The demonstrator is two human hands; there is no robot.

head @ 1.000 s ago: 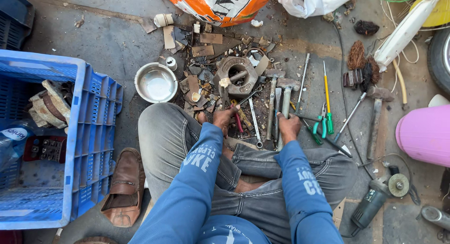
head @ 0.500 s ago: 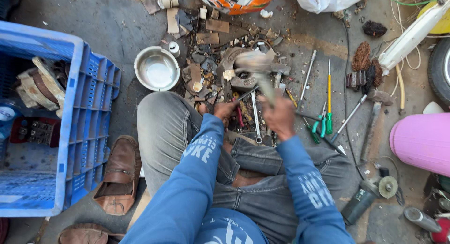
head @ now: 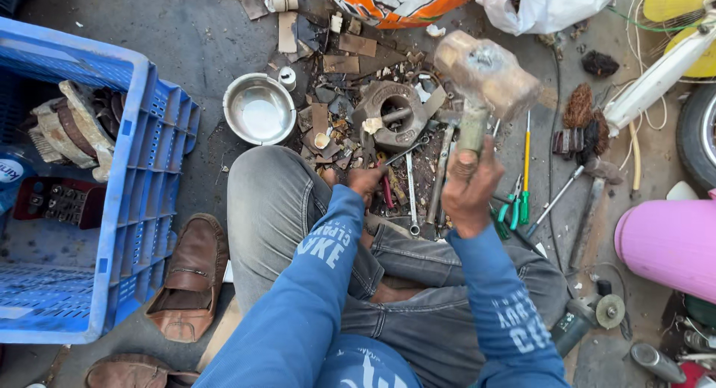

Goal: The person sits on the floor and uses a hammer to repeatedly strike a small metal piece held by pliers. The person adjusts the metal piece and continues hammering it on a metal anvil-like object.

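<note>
Blue crate (head: 160, 172), silver bowl (head: 259, 109), brown shoe (head: 190, 276), pink container (head: 671, 243), green-handled pliers (head: 514, 209), blue sleeves (head: 298, 306)

1. Hammer (head: 486, 73) head motion-blurred; face detail unreadable.
2. Left hand (head: 365, 181) mostly hidden by sleeve and knee; grip can't be told.
3. Crate (head: 160, 134) cut off at left edge; contents partly hidden.
4. Pink tub (head: 671, 243) cut by right edge.
5. Tyre (head: 697, 134) only partly in frame.
6. Lower shoe (head: 130, 373) cut at bottom edge.
7. Scraps (head: 335, 127) around metal block too small to identify.
</note>
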